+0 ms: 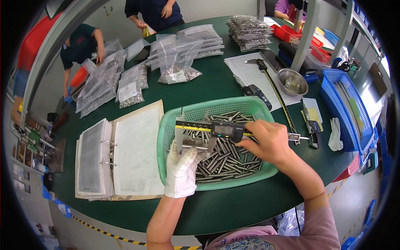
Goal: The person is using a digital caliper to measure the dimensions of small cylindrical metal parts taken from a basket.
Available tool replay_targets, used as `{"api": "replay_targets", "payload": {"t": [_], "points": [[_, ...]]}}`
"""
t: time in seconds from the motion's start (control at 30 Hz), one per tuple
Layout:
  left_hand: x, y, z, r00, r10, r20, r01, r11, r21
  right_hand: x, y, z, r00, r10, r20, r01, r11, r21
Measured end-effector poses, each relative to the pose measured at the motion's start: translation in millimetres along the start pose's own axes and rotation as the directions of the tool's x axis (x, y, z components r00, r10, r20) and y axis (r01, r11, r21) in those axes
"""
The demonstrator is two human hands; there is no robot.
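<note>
My right hand (268, 141), bare, is closed around the slide and beam of a digital caliper (227, 130), held level over a green perforated basket (161, 139). Its jaws point toward me and are spread apart. Between them lies a metal pin (195, 147), lengthwise from jaw to jaw; my left hand (180, 176), in a white glove, pinches it with fingers partly hidden behind the jaw. Many loose metal pins (227, 160) fill the basket below, lying in all directions.
To the left lies an open ring binder (139, 154). Bags of metal parts (177, 75) are piled at the back. Another caliper (273, 89), a micrometer (254, 92), a steel bowl (291, 81) and a blue basket (339, 108) stand right. Co-workers (83, 43) are across the table.
</note>
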State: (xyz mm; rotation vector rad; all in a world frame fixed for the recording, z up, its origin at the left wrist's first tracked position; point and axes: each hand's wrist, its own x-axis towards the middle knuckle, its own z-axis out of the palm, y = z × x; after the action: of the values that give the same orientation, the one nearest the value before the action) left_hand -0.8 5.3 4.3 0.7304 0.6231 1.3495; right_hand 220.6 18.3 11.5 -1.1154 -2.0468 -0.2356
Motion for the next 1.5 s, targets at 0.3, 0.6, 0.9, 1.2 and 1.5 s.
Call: {"api": "replay_targets", "payload": {"t": [0.3, 0.6, 0.9, 1.2, 1.5], "points": [[0.0, -4.2, -14.2, 0.999, 0.036, 0.019, -0.037, 0.998, 0.058, 0.2, -0.5, 3.9, 1.0, 0.014, 0.001, -0.014, 1.0, 0.015], [0.2, -3.0, -3.9, 1.0, -0.016, -0.01, 0.016, 1.0, -0.006, -0.5, -1.6, -0.8, 0.999, 0.037, 0.028, -0.037, 0.999, 0.026], [0.6, -3.2, -4.4, 0.998, -0.063, 0.003, 0.063, 0.998, -0.029, -0.6, -1.6, 0.7, 0.997, 0.054, 0.061, -0.056, 0.998, 0.038], [1.5, -4.9, -6.5, 0.998, -0.055, 0.025, 0.056, 0.998, -0.026, -1.0, -1.9, -1.9, 0.997, 0.05, 0.056, -0.052, 0.998, 0.038], [1.5, -2.0, -12.3, 0.997, -0.03, 0.064, 0.03, 1.0, -0.007, -1.8, -0.8, 4.2, 0.999, 0.044, 0.017, -0.044, 0.999, -0.011]]}}
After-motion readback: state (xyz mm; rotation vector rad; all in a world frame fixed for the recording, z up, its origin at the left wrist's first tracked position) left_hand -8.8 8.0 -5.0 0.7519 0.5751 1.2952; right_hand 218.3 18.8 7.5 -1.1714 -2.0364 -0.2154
